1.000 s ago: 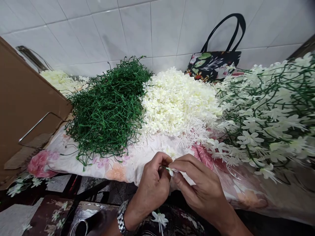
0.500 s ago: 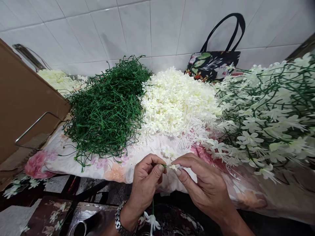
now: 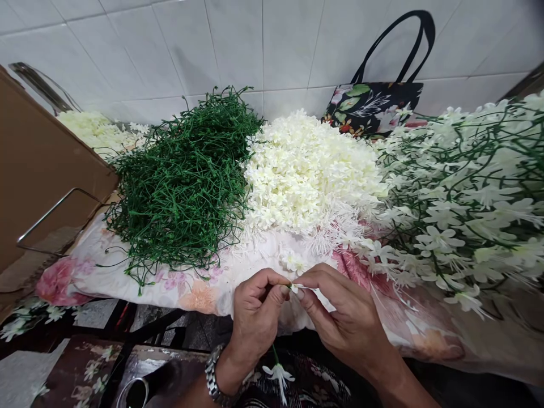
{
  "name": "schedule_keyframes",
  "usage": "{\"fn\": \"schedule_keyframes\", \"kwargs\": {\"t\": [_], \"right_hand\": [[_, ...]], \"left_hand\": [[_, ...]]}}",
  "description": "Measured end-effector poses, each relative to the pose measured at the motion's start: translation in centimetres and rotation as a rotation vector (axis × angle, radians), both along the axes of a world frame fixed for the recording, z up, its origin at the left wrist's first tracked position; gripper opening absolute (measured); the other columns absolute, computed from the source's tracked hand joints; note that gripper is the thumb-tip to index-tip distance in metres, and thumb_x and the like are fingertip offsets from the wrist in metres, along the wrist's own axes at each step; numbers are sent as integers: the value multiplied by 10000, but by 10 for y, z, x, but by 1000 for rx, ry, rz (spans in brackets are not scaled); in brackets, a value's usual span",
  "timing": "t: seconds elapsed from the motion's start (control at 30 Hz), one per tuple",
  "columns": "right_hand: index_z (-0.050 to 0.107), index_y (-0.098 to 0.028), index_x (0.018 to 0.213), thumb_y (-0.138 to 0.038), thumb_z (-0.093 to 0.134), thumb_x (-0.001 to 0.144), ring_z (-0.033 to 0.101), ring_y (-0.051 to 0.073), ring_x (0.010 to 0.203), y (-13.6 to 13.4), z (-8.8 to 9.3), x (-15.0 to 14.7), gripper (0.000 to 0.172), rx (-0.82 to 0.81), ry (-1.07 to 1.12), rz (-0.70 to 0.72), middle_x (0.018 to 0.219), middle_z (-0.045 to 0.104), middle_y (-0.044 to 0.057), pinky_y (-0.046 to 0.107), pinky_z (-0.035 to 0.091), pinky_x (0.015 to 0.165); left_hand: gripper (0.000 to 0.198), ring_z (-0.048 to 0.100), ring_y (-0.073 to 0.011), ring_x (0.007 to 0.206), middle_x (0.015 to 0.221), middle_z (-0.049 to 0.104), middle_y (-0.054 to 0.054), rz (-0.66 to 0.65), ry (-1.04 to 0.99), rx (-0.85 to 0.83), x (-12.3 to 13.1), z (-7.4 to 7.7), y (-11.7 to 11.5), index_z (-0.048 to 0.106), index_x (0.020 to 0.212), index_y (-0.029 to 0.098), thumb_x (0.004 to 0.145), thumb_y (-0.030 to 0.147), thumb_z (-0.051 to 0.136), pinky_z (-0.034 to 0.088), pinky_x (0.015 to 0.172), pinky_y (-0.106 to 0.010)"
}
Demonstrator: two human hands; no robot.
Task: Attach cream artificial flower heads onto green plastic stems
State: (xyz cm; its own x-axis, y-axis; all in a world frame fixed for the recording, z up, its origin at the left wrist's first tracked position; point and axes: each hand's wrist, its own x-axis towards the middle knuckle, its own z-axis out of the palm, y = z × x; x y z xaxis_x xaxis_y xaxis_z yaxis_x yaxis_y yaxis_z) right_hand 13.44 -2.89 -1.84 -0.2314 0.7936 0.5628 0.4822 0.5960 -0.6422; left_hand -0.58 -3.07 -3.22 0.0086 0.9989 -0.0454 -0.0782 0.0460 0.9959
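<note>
My left hand (image 3: 258, 311) pinches a green plastic stem (image 3: 275, 353) between thumb and forefinger. From the stem's lower end a white artificial flower (image 3: 279, 375) hangs below the hand. My right hand (image 3: 351, 317) grips a small white flower piece (image 3: 294, 288) with thumb and forefinger. Its base meets the stem's tip, and the fingertips partly hide the joint. Just behind my hands a loose white blossom (image 3: 294, 260) lies on the flowered cloth (image 3: 255, 255).
Behind the hands are a heap of green stems (image 3: 182, 181) and a pile of white blossoms (image 3: 310, 170) with white stamens (image 3: 327, 232). Finished flowers (image 3: 463, 215) spread at right. A floral bag (image 3: 374, 107) leans on the tiled wall. A cardboard box (image 3: 46, 164) stands left.
My hands have come together, bringing the stem tip and white flower piece from slightly apart to touching. The hanging flower has swung right.
</note>
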Motion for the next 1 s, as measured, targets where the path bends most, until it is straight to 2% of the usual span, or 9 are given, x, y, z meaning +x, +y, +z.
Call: {"fn": "schedule_keyframes", "kwargs": {"t": [0.13,0.33,0.47,0.73,0.87,1.0], "right_hand": [[557,-157,806,-78,471,849,510,122,605,2,-8,-4,124,4,5,-21,643,534,18,241,426,536],[567,-157,772,-74,476,831,528,130,603,6,-18,-11,137,47,-14,-55,639,559,29,242,431,525],[575,-152,772,-61,472,828,541,142,630,7,-21,-12,148,71,-36,-73,649,570,43,256,438,545],[584,-163,886,-110,500,854,567,134,687,7,-13,-6,105,0,-38,-2,739,597,43,250,489,609],[581,-160,947,-151,509,860,593,137,744,6,-10,-2,114,-52,-72,27,811,611,53,253,508,654],[576,-154,935,-140,511,850,598,133,693,6,-9,-1,108,-3,-86,-8,764,626,47,242,502,619]], "left_hand": [[149,405,-83,491,519,515,33,17,39,8,2,-6,2,620,618,147,751,211,597,334,481,-190],[187,388,-82,481,509,501,39,74,13,-33,3,-20,2,601,605,147,760,250,587,322,472,-188],[186,387,-85,490,518,496,37,81,27,-43,4,-22,2,608,621,147,767,258,582,320,477,-192],[190,390,-75,471,527,522,36,42,-157,-117,2,-21,4,617,634,145,727,307,649,301,462,-183],[155,408,-75,493,532,525,35,45,-160,-92,1,-23,4,624,642,140,732,263,651,313,481,-182],[138,418,-76,485,541,539,30,39,-148,-81,1,-22,5,632,654,141,739,249,636,327,475,-181]]}}
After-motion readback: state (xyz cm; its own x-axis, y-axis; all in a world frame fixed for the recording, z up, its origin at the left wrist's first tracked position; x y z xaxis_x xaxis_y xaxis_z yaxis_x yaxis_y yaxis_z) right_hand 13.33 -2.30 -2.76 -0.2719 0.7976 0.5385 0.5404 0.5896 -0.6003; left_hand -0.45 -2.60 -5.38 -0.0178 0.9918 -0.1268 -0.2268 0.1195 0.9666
